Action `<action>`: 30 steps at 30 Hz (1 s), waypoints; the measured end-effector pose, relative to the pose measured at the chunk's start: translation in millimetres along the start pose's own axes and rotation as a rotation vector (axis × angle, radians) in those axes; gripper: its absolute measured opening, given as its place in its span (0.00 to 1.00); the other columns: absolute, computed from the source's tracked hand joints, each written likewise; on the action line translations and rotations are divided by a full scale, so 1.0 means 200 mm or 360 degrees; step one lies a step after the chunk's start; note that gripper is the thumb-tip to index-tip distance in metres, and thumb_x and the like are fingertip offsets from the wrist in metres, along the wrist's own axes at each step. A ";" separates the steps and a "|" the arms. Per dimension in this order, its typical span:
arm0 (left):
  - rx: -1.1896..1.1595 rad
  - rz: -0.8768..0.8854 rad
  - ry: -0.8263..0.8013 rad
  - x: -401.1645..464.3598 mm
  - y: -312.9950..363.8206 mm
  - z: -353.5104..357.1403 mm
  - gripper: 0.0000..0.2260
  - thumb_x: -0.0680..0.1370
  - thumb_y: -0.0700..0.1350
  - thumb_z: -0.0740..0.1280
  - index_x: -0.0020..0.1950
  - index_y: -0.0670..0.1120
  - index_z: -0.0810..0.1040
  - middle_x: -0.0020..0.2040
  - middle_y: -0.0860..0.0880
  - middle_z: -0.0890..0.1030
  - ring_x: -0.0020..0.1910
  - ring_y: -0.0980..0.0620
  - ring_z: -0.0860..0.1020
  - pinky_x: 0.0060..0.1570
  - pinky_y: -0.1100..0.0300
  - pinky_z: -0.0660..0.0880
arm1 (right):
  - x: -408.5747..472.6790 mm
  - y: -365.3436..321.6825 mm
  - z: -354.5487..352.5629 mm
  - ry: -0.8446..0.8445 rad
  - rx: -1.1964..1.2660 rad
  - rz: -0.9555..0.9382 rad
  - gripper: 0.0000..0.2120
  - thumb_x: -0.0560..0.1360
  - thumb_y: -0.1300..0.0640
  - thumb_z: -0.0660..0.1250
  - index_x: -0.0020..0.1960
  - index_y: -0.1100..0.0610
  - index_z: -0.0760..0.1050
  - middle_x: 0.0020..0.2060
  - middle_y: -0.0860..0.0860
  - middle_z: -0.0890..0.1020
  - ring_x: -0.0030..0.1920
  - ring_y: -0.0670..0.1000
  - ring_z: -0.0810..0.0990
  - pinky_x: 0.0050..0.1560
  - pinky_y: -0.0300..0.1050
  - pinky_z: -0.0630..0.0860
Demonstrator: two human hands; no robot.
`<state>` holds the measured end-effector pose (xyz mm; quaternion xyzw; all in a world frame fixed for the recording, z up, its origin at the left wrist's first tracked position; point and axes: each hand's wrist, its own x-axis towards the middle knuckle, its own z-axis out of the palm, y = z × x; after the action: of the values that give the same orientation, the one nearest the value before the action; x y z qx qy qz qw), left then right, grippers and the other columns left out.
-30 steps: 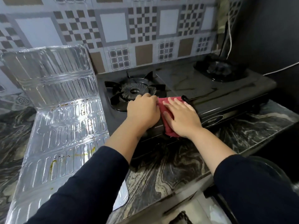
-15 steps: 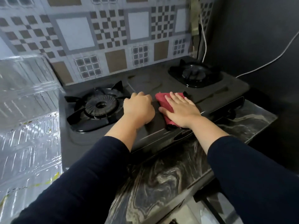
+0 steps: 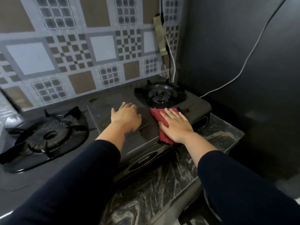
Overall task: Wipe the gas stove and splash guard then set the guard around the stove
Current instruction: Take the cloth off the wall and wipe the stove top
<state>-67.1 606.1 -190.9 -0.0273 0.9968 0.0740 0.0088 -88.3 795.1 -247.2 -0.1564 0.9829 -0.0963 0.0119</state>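
Head view: gas stove (image 3: 123, 143) front badge writing is blurred, unreadable.

Open stove top (image 3: 113, 101) between left burner (image 3: 47, 135) and right burner (image 3: 159, 95); raised pan supports bound it. Tiled wall (image 3: 73, 62) behind, dark panel (image 3: 235, 62) right, white cable (image 3: 243, 67) crossing it.

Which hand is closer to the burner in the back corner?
The right hand. It lies flat on the red cloth just in front of the back burner. The left hand rests on the gas stove farther left, between the two burners.
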 end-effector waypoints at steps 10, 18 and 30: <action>0.0071 -0.0036 0.0053 0.12 0.16 0.05 0.25 0.80 0.52 0.57 0.76 0.47 0.60 0.78 0.49 0.58 0.78 0.49 0.50 0.74 0.40 0.50 | 0.27 0.46 -0.11 -0.0024 -0.0040 0.0452 0.31 0.79 0.42 0.45 0.78 0.56 0.47 0.78 0.52 0.46 0.78 0.52 0.42 0.76 0.52 0.40; 0.0140 -0.0045 0.0129 0.24 0.14 0.01 0.24 0.80 0.53 0.57 0.76 0.49 0.61 0.78 0.50 0.59 0.78 0.49 0.50 0.74 0.40 0.50 | 0.47 0.61 -0.18 -0.0026 -0.0035 0.0687 0.28 0.79 0.43 0.44 0.77 0.50 0.47 0.78 0.51 0.53 0.74 0.58 0.57 0.70 0.57 0.57; 0.0027 -0.0065 0.0072 0.17 0.10 0.05 0.24 0.80 0.52 0.57 0.75 0.49 0.62 0.77 0.48 0.60 0.78 0.47 0.51 0.74 0.39 0.51 | 0.11 0.24 -0.03 0.0179 0.0073 0.0453 0.30 0.78 0.43 0.45 0.77 0.52 0.51 0.78 0.54 0.50 0.77 0.56 0.44 0.75 0.57 0.39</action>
<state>-101.6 624.7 -198.0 -0.0493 0.9966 0.0646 -0.0120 -123.8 835.1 -250.2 -0.0096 0.9918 -0.1246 -0.0261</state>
